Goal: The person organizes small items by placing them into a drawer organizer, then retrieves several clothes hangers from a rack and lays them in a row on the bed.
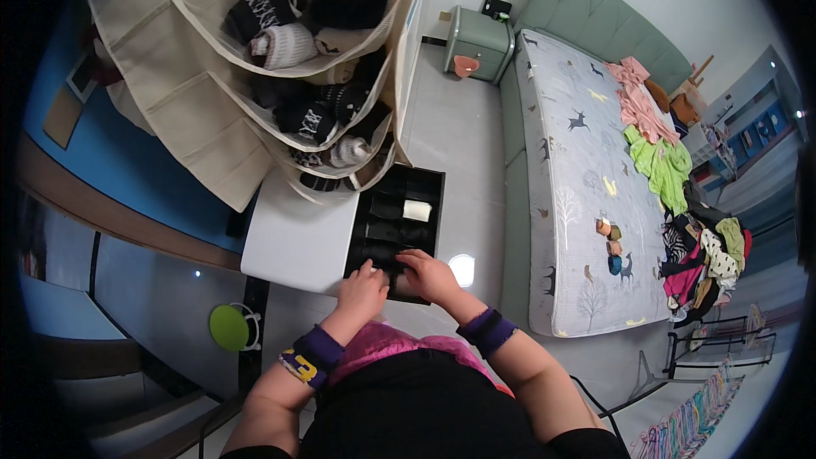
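Note:
My left hand [364,291] and my right hand [431,276] are close together at the near end of a black divided box [440,212]. The fingers of both hands are bent down into a near compartment, thumbs toward each other. Whatever they grip there is dark or hidden, and I cannot make it out. A white rolled cloth [416,211] lies in a farther compartment. Other compartments hold dark shapes that blend with the box. The box is beside a white tabletop [299,234], to its right. Both my wrists wear purple bands.
Above the box hangs a beige fabric organizer [200,89], its shelves filled with rolled socks [285,45]. To the right stands a bed [569,229] with several small rolls [608,229] and heaped clothes [701,263]. A green stool [229,327] is at lower left; hangers [693,412] are at lower right.

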A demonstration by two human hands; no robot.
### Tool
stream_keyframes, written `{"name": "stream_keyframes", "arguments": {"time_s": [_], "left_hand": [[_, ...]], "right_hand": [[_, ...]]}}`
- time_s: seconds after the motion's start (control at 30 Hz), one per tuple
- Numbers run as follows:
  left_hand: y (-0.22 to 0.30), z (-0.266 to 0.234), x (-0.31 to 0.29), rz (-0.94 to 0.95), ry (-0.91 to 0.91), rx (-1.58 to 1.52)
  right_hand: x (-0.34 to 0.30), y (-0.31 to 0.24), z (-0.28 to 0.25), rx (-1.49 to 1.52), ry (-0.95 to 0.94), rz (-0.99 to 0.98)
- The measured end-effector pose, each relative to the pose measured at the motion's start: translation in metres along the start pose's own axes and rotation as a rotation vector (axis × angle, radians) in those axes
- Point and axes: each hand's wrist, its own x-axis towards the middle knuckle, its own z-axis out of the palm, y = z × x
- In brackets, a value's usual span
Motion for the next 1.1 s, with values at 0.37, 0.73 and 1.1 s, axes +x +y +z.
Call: {"name": "stream_keyframes", "arguments": {"time_s": [0.37, 0.73, 1.1], "left_hand": [[0.095, -0.002, 0.017, 0.252, 0.101, -0.106], [0.236, 0.025, 0.071, 0.448, -0.109, -0.01], [0.375, 0.101, 0.116, 0.612, -0.277, -0.03]], "right_hand": [[-0.068, 0.06, -0.064, 0.218, 0.191, 0.118], [-0.167, 0.172, -0.145, 0.216, 0.446, 0.315], [-0.296, 0.275, -0.193, 0.201, 0.536, 0.545]]}}
